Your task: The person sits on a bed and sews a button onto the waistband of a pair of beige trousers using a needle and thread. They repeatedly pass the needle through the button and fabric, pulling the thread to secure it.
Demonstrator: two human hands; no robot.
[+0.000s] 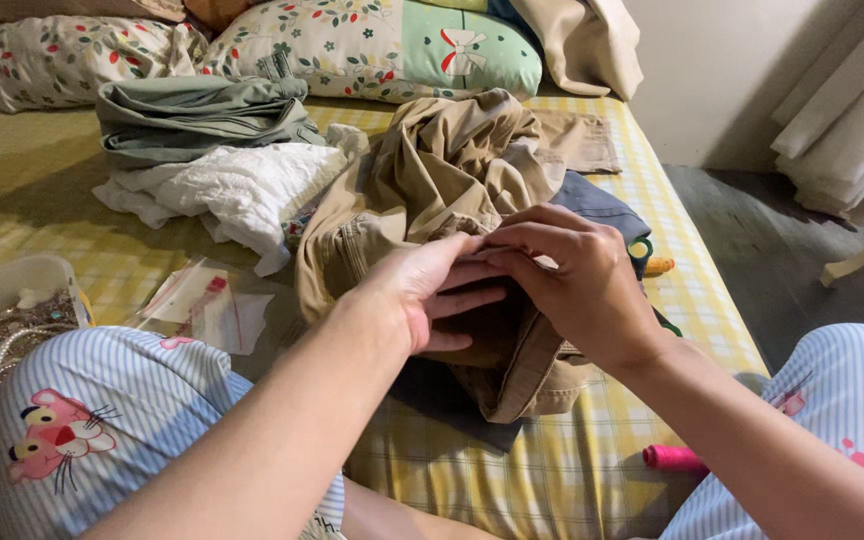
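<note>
Both hands meet on the khaki garment (432,190).
Left hand (432,295) pinches its near fold; right hand (577,280) grips it from the right, fingertips touching.

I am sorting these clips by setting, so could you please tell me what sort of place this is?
Most likely a bedroom at home: the person sits on a bed with a yellow checked sheet, floral pillows lie at its head, and both hands, left hand and right hand, work a khaki garment beside folded clothes.
</note>
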